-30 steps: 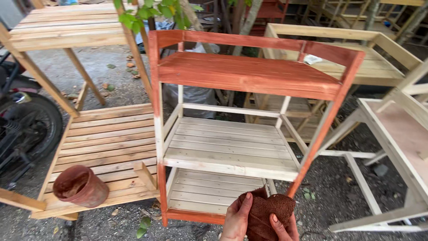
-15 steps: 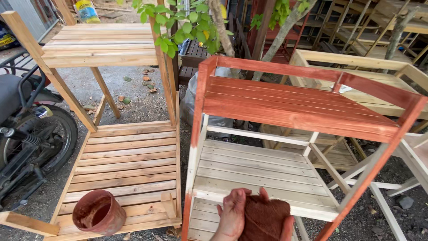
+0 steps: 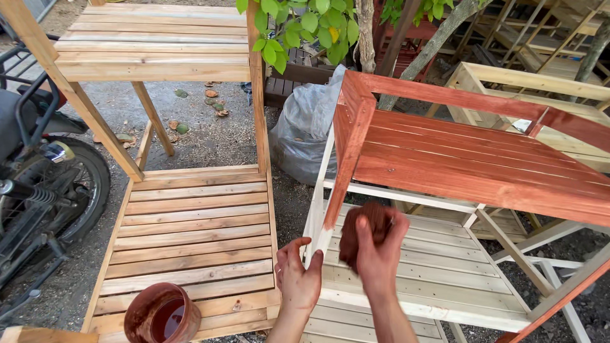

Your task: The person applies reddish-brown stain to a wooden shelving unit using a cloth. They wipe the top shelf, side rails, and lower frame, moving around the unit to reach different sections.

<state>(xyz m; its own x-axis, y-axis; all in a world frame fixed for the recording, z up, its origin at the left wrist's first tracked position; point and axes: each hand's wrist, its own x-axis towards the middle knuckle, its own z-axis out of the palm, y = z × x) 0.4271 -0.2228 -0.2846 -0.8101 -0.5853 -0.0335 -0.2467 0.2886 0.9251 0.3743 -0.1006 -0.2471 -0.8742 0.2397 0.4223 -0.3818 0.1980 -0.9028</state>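
A stain-soaked brown rag [image 3: 363, 230] was clamped in the right hand [image 3: 380, 257] and held against the front leg [image 3: 318, 209] of the slatted shelf unit [image 3: 445, 190]. That leg was gripped by the left hand [image 3: 298, 279], fingers closed round it. The top slats and upper frame were already stained red-brown — the leg's lower part and the 2 lower shelves were left bare. A pot of stain [image 3: 162, 313] stood on the neighbouring unstained rack [image 3: 190, 222].
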